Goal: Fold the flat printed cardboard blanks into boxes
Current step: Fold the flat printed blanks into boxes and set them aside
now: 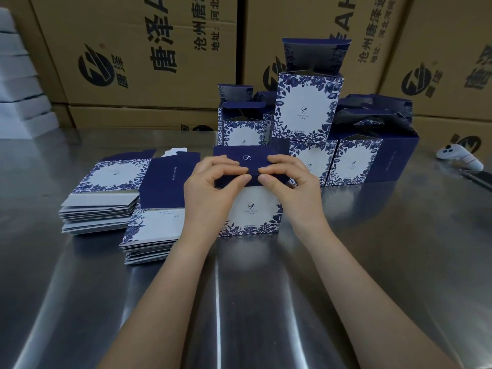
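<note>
box being folded: centre box (253,211) is stood upright on the counter (266,302), just right of the nearer blanks; white floral front is turned to the camera, and its left edge is hidden by the wrist.
lid: navy top flap (239,155) is folded down over the centre box; its front edge is covered by fingers.
left hand: left hand (213,182) is curled, and the flap's front edge is pinched between thumb and fingers.
right hand: right hand (290,179) is curled the same way, and the same edge is pinched beside the left; the fingertips are nearly met.
blanks: two stacks are laid flat at left, far stack (106,187) and near stack (154,225); the near one is partly hidden by the left forearm.
finished boxes: folded boxes (306,107) are grouped behind the hands with lids open; the lower ones are partly blocked.
background: shipping cartons (133,49) are cut off at the top; print is only partly readable.
right edge: a white controller (459,157) is laid on the counter; a dark item (479,179) below it is cropped and cannot be identified.
left edge: a white stack (18,89) is blurred and cropped.
</note>
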Demonstrator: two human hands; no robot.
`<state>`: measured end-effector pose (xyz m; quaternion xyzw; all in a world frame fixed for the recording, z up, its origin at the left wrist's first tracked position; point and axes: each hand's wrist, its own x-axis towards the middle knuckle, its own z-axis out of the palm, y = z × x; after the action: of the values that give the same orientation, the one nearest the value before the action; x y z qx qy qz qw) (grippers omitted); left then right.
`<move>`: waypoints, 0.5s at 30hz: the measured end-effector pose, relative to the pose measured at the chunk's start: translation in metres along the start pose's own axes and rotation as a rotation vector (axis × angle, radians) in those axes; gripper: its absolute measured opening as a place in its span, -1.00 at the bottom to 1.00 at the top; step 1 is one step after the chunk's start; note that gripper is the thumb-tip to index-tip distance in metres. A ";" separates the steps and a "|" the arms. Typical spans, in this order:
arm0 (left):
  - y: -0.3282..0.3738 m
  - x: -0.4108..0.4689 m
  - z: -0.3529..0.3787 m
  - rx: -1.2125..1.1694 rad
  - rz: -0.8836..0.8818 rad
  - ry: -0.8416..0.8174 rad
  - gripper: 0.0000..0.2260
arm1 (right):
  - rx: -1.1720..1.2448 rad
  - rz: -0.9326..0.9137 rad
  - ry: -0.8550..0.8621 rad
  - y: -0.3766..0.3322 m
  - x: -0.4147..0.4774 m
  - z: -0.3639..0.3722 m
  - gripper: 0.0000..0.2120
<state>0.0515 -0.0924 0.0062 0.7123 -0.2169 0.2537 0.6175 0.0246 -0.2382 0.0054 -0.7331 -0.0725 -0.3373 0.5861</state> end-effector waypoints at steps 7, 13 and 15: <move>-0.006 0.004 -0.006 -0.075 -0.209 0.035 -0.79 | -0.357 -0.245 0.153 0.003 -0.002 -0.001 -0.91; -0.006 0.002 -0.002 -0.150 -0.249 0.027 -0.78 | -0.730 -0.518 0.267 0.001 -0.005 0.008 -0.82; -0.005 0.001 0.000 -0.126 -0.233 0.031 -0.78 | -0.780 -0.578 0.208 0.000 -0.008 0.012 -0.76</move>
<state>0.0550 -0.0921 0.0028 0.6884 -0.1387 0.1773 0.6895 0.0232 -0.2247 0.0001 -0.8103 -0.0824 -0.5593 0.1547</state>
